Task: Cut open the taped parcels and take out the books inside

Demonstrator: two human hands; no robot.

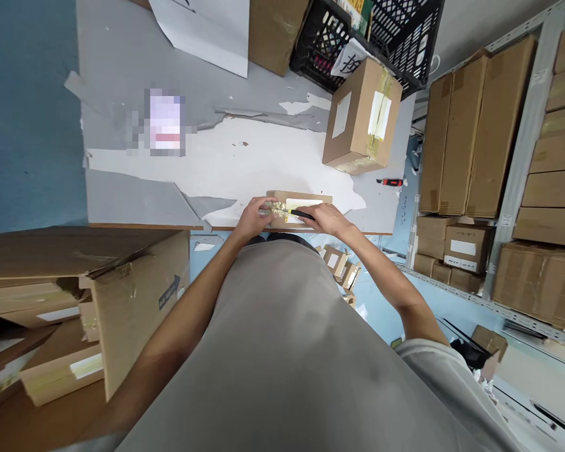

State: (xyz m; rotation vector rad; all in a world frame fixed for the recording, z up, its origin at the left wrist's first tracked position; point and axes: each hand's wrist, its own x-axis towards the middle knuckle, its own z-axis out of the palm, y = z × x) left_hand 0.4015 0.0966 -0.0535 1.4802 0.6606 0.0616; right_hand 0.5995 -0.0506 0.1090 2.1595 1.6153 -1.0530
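A small cardboard box (pixel 301 196) lies at the front edge of the table, with clear yellowish tape and a white label on its top. My left hand (pixel 255 218) grips the box's left end, fingers curled over the taped part. In my right hand (pixel 328 220) is a slim black-handled knife (pixel 302 215), which lies low over the label with its thin tip pointing left at the tape. Whether the tip touches the tape is hard to make out.
A taller taped carton (pixel 346 125) stands at the back right, before a black plastic crate (pixel 320 47). A red and black utility knife (pixel 390 182) lies to the right. A large open carton (pixel 141 301) holding boxes is at lower left. Shelves of boxes (pixel 471 132) line the right.
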